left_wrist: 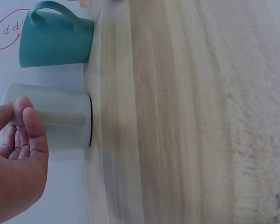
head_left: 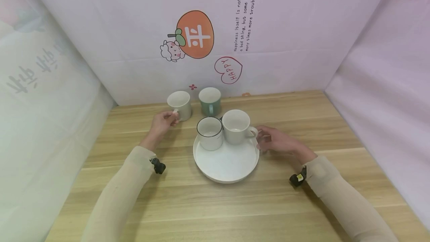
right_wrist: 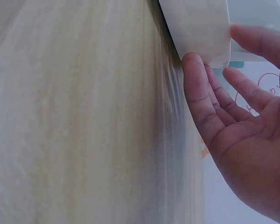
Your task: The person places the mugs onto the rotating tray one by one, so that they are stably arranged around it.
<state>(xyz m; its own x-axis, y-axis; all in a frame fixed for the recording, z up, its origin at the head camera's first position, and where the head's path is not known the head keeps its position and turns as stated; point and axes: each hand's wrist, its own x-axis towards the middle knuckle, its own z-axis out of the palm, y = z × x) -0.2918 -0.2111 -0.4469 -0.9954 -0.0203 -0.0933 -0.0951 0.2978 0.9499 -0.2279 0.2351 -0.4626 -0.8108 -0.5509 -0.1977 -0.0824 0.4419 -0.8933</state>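
Note:
In the head view, my left hand (head_left: 164, 121) pinches the handle of an off-white mug (head_left: 180, 104) that stands upright at the back left. The left wrist view shows thumb and fingertips meeting at the upper part of that handle. My right hand (head_left: 277, 140) is at the right edge of a round white tray (head_left: 226, 165). Its fingertips touch the tray's side wall (right_wrist: 196, 28) in the right wrist view, with the fingers spread and loosely bent. A white mug with a black rim (head_left: 210, 139) and a larger off-white mug (head_left: 236, 130) stand on the tray.
A green mug (head_left: 210, 105) stands behind the tray, to the right of the mug at my left hand. White printed cloth (head_left: 134, 47) hangs along the back, with plain pale cloth at both sides. The wooden table (head_left: 188, 212) extends beneath everything.

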